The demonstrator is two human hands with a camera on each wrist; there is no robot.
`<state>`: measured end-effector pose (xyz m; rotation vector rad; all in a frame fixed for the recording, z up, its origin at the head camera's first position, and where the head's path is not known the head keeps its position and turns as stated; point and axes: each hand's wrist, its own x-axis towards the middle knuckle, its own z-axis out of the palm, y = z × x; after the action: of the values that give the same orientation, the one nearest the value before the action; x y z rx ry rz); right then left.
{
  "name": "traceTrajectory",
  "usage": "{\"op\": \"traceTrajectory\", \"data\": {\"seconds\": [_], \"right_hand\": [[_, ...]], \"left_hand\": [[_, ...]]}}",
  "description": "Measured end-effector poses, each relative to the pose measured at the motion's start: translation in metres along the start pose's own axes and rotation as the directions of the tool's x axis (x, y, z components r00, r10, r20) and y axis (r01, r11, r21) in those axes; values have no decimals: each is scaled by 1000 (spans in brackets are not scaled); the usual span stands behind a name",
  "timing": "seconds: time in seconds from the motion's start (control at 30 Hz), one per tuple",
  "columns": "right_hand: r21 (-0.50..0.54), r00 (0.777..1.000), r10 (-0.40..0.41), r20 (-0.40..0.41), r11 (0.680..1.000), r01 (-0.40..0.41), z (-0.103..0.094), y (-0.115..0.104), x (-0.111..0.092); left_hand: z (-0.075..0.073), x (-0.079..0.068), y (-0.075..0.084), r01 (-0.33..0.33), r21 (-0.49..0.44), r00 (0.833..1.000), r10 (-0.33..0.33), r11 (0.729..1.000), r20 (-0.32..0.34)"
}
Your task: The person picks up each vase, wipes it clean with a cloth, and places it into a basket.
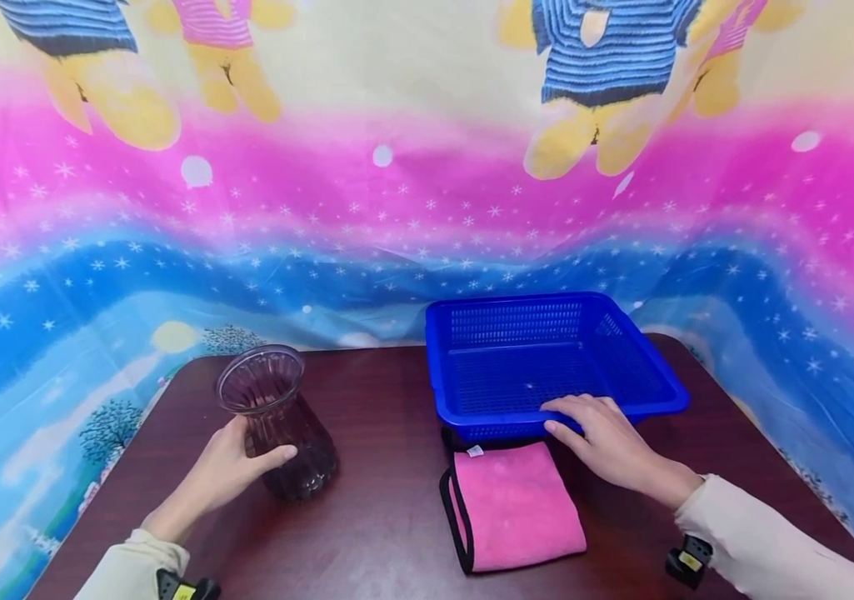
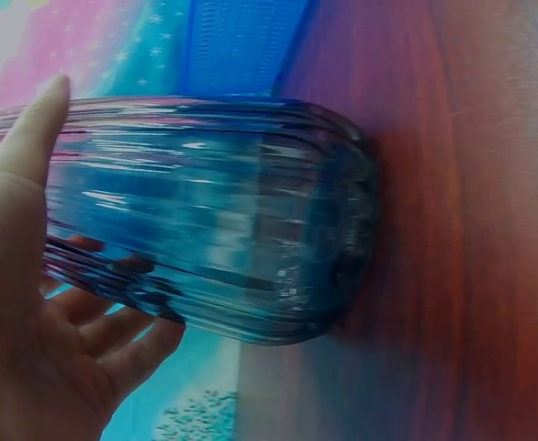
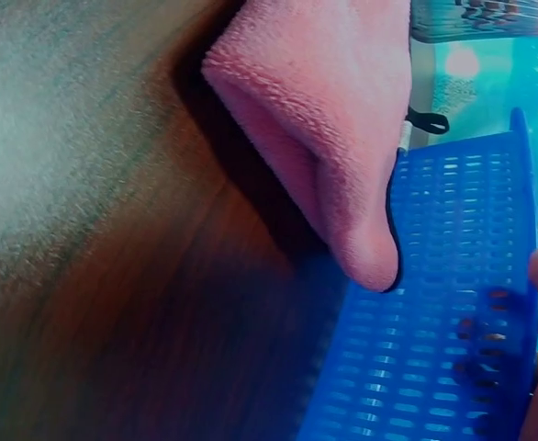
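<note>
A dark, clear, ribbed glass vase (image 1: 302, 450) with a flared mouth stands on the left of the table. My left hand (image 1: 220, 467) holds it below the rim, thumb across the near side and fingers round the far side; the left wrist view shows the vase (image 2: 214, 211) between thumb and fingers. On the right, my right hand (image 1: 606, 437) grips the near rim of a blue plastic basket (image 1: 471, 417), fingers reaching over inside. A folded pink cloth (image 1: 520, 508) with black edging lies in front of the basket, left of that hand.
All this is on a dark reddish-brown table (image 1: 382, 517) with rounded far corners. A printed curtain (image 1: 367, 208) in pink and blue hangs close behind the table and along both sides. The basket stands near the far right corner.
</note>
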<state>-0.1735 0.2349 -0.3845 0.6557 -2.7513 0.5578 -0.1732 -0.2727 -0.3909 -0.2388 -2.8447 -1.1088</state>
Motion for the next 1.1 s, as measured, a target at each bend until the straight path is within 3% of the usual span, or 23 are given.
{"op": "traceTrajectory", "data": {"seconds": [0.2,0.87,1.1], "right_hand": [[-11,999,0,-40,1000,0,4,0,1],[-14,999,32,-42,999,-32,8,0,-1],[-21,998,28,-52,999,-29,7,1,0]], "left_hand": [[8,-2,-7,-42,-16,999,42,999,-30],[14,0,-5,-28,31,993,31,999,-118],[12,5,-3,-56,39,989,60,998,-134]]}}
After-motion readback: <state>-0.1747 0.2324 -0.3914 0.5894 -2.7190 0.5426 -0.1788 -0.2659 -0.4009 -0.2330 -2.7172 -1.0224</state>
